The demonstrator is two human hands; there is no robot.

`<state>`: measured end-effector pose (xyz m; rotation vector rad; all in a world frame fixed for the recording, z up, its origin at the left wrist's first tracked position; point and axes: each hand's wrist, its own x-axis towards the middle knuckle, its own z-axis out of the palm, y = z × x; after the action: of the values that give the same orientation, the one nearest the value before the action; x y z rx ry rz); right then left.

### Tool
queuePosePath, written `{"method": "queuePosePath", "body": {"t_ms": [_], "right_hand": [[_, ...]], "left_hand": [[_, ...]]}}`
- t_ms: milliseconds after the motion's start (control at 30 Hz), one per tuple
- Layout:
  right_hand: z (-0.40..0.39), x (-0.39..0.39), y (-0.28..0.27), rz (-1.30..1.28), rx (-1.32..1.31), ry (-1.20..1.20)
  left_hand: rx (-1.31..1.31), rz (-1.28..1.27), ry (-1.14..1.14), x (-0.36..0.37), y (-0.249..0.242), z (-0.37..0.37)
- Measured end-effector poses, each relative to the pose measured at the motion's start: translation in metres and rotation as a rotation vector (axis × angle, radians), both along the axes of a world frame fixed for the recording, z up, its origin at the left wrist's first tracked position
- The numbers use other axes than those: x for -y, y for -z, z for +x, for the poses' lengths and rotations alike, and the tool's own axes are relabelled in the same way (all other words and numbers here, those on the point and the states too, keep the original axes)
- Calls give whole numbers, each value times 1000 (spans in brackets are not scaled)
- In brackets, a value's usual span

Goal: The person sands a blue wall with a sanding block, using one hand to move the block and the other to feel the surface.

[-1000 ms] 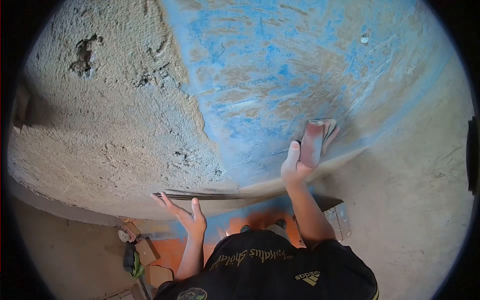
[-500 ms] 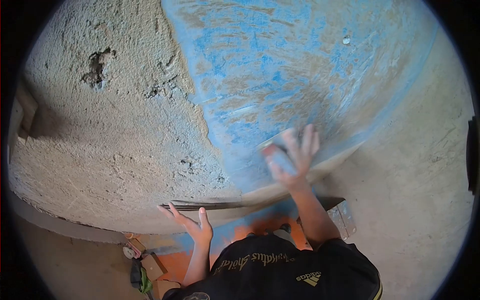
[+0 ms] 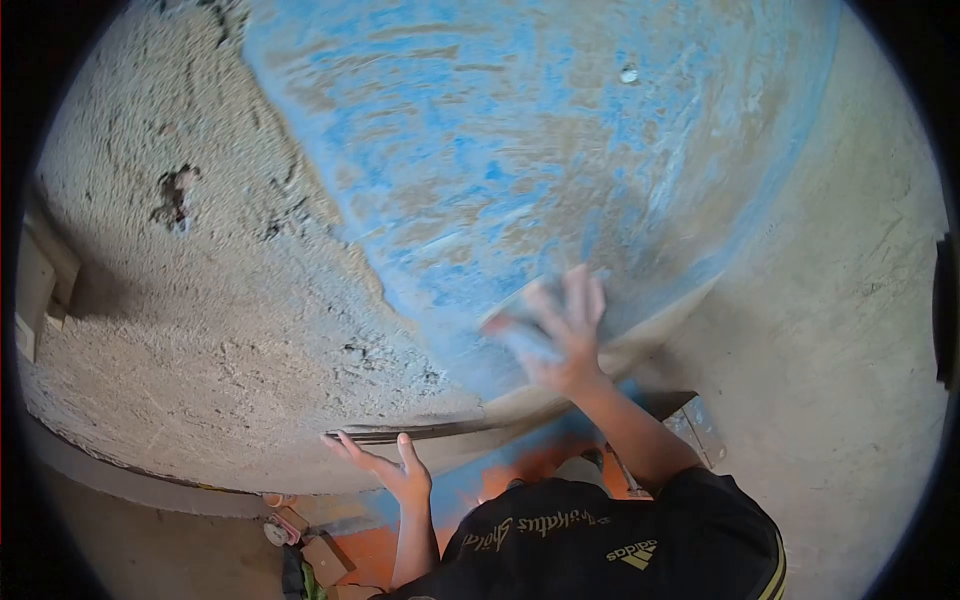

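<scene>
- A tilt of the sanding block [image 3: 528, 342] could gouge the blue wall patch [image 3: 450, 190], we judge; our right hand [image 3: 574, 352] has its blurred fingers around it, low on that patch.
- Our left hand's [image 3: 408, 480] fingers spread wide, holding nothing, by the dark groove [image 3: 435, 432].
- Rough plaster [image 3: 200, 310] borders the patch, likely to snag us.
- A white spot [image 3: 628, 74] sits higher.

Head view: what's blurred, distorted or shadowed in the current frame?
Head view: the right hand and its block are smeared, the left hand clearer; head view: the wall's lower edge bows and the corners go black, likely from a wide lens; head view: soft shadow beside the wood at left.
</scene>
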<state>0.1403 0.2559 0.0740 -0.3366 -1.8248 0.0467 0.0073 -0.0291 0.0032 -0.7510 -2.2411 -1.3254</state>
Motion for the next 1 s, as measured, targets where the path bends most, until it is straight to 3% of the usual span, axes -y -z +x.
{"method": "queuePosePath", "body": {"t_ms": [33,100,167,200,267,333,400,467,567,600,700,733,833,900,967,1000], "right_hand": [[5,-1,0,103,97,26],[7,-23,-9,153,-78,51],[16,-48,12,-181,-177,53],[17,-44,-4,-225,-255,83],[28,-40,4,-213,-165,74],[52,-56,6,72,41,66],[71,-86,15,-7,34,143],[80,-127,40,-451,-334,37],[115,-137,-7,-122,-142,-8],[132,-138,-16,51,60,-9],[165,-185,-10,-182,8,-49],[169,-202,-10,-460,-181,-136],[173,-213,-43,-197,-147,62],[182,-200,-37,40,166,-52],[196,-225,-39,-51,47,-102],[199,-244,-36,-273,-128,-151]], "left_hand": [[16,12,5,-2,0,3],[34,16,14,-5,-1,6],[56,13,19,-9,-2,14],[83,13,10,-12,-2,19],[138,17,5,-22,-2,32],[116,21,25,-38,6,43],[100,28,36,-60,3,53],[110,40,30,-84,-5,71],[143,27,19,-115,-15,92],[121,19,-10,-127,-16,95],[78,7,-93,-149,-22,102],[88,25,-120,-155,-24,104],[68,70,-146,-170,-26,110],[60,100,-119,-179,-24,117],[63,89,-97,-191,-25,129],[69,91,-95,-198,-25,136]]}}
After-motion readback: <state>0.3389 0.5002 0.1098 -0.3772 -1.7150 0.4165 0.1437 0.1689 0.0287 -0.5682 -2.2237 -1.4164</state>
